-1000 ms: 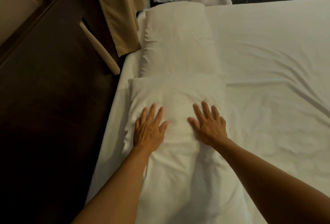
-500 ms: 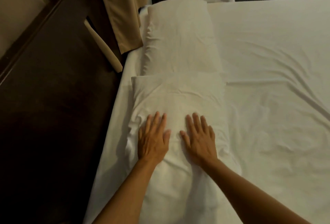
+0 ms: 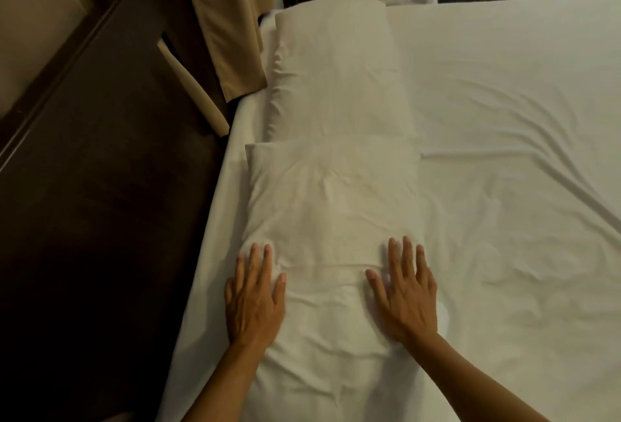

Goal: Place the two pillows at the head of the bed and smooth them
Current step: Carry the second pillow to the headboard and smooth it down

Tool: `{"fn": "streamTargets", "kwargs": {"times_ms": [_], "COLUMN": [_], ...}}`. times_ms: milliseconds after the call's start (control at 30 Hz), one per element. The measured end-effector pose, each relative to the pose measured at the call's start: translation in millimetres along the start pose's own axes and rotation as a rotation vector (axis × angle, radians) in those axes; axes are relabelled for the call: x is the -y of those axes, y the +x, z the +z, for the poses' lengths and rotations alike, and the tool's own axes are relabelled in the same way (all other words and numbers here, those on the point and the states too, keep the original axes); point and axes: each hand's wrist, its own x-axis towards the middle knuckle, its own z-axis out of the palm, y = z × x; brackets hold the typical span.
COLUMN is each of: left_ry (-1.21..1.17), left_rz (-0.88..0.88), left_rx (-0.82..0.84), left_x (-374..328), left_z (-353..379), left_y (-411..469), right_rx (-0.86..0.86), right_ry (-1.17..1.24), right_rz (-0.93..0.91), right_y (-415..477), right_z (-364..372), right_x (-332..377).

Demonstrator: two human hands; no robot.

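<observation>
You are pressing both palms flat on the near pillow [image 3: 331,206] — your left hand [image 3: 254,300] at its left edge, your right hand [image 3: 405,297] at its right edge, fingers spread, gripping nothing. That pillow is lying along the bed [image 3: 504,152] edge beside the dark headboard [image 3: 100,186], touching the far pillow [image 3: 336,72] — both lined up end to end under the beige curtain [image 3: 228,18].

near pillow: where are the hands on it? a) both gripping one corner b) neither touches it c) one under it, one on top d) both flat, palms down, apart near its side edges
d: the left hand and right hand lie flat with fingers spread on the near pillow, one toward each side edge.
</observation>
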Motion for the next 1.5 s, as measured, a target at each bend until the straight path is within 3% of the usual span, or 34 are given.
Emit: {"fn": "streamTargets", "kwargs": {"times_ms": [133,367,467,633,800,900,1133,1267,1400,1500], "left_ry": [-0.006,0.062,0.029,-0.053,0.044,0.061,0.027,-0.054,-0.069,-0.019], "left_rz": [0.159,0.036,-0.005,0.106,0.253,0.223,0.104,0.036,0.167,0.202], "left_rx": [0.031,0.130,0.085,-0.040,0.116,0.242,0.258,0.199,0.059,0.076], "left_x": [-21,6,7,-20,-53,-52,-29,-32,-41,-34], "left_z": [10,19,4,-25,-30,-20,-4,-17,-16,3], "left_y": [-29,-31,-3,81,148,161,167,152,88,28], "right_rx": [0.033,0.063,0.007,-0.060,0.097,0.204,0.259,0.139,0.071,0.087], "right_ry": [-0.055,-0.069,-0.052,-0.034,-0.132,-0.180,-0.176,-0.101,-0.049,-0.074], "right_rz": [-0.140,-0.040,0.030,-0.097,-0.223,-0.215,-0.176,-0.132,-0.174,-0.220], "right_y": [-30,-42,-14,73,137,152,167,150,83,18], "right_z": [13,19,-2,-45,-51,-37,-24,-25,-19,0], "right_x": [6,-27,-29,6,38,36,28,35,43,29]}}
